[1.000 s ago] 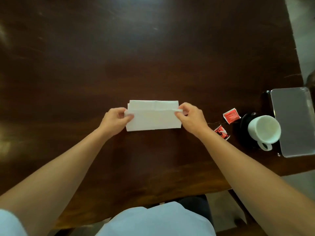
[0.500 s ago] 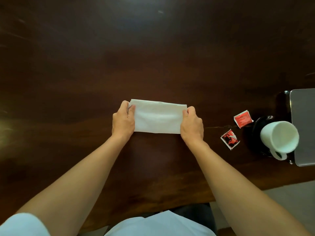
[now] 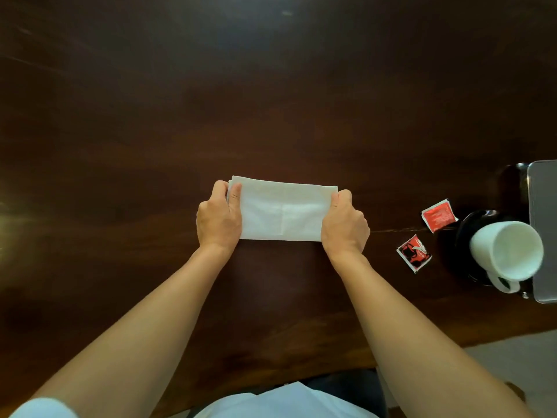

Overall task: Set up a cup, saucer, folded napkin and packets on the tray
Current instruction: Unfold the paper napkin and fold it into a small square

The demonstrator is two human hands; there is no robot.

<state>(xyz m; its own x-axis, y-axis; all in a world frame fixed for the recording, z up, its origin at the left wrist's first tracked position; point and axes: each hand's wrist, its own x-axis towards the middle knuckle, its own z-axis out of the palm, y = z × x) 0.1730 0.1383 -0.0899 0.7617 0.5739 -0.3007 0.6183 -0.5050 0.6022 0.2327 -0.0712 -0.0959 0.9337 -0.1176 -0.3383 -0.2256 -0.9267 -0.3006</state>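
Observation:
A white paper napkin (image 3: 281, 211), folded into a long rectangle, lies flat on the dark wooden table (image 3: 271, 86). My left hand (image 3: 219, 218) grips its left end and my right hand (image 3: 344, 224) grips its right end, fingers curled over the short edges. To the right lie two red packets: one (image 3: 438, 215) further back, one (image 3: 413, 253) nearer me. A white cup (image 3: 509, 251) sits on a black saucer (image 3: 465, 233), handle toward me. The grey metal tray (image 3: 544, 230) is at the right edge, partly cut off.
The table's near edge runs across the bottom, with pale floor (image 3: 512, 363) showing at the lower right. My torso in a light shirt (image 3: 280, 401) is at the bottom centre.
The napkin's upper layer has been folded down, so it is now a flat narrower strip. Both hands shifted from pinching its top corners to gripping its short ends. The view drifted left.

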